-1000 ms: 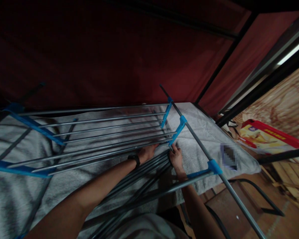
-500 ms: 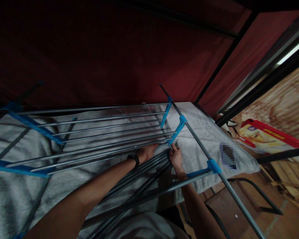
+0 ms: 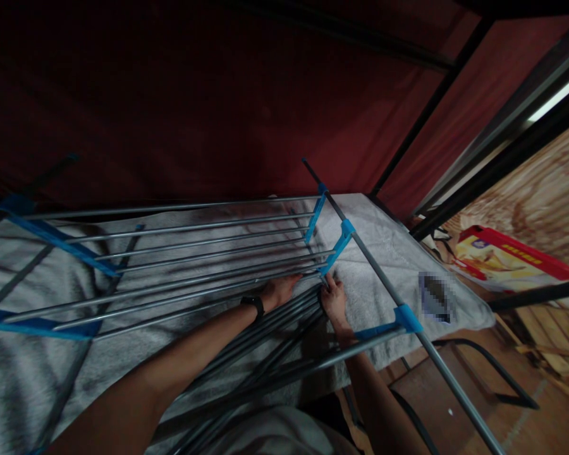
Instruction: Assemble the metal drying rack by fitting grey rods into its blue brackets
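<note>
The drying rack (image 3: 194, 253), a frame of grey metal rods with blue plastic joints, lies spread low over a grey towel (image 3: 389, 253) that covers the bed beneath it. Both hands reach in under its near rods, close to the blue joint (image 3: 334, 253) on the rack's right side rail. The left hand (image 3: 279, 291), with a dark watch (image 3: 253, 305) at the wrist, rests against the rods just left of that joint; its fingers are hidden by the rods, so whether they are curled around one cannot be told. The right hand (image 3: 334, 300) sits just below the joint, fingertips touching it, apparently pinched on the rod end there. A dark red wall stands behind, and a red box (image 3: 507, 259) lies well to the right.
</note>
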Available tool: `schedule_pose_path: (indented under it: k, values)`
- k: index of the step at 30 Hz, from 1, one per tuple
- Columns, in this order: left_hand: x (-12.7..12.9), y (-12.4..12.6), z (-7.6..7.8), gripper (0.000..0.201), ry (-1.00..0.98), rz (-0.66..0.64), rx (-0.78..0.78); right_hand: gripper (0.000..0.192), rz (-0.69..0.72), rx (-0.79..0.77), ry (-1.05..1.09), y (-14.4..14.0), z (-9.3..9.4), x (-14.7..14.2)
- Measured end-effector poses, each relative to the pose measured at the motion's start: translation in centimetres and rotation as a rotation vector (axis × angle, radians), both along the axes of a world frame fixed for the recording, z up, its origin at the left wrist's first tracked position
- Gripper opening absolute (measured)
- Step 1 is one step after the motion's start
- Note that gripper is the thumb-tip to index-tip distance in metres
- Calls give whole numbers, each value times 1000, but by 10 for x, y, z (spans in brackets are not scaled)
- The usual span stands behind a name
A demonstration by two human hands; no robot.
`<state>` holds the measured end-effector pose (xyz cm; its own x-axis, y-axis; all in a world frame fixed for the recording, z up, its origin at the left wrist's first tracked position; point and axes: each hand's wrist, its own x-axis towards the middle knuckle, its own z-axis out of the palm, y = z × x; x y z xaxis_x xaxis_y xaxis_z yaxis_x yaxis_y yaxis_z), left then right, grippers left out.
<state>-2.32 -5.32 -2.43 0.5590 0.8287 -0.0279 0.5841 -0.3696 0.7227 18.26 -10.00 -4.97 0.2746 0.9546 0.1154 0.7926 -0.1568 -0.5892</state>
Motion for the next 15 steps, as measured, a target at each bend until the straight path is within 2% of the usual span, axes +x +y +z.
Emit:
schedule_pose_path:
  k: [7, 10, 15]
  values:
    - [-4, 2, 12, 60, 68, -23, 17, 54, -9, -2, -35, -2, 2, -2]
    - [-2, -2, 16, 58, 79, -23, 11, 55, 0, 9, -50, -2, 0, -4]
    - [1, -1, 14, 52, 43, -8, -42, 54, -2, 19, -63, -3, -1, -6]
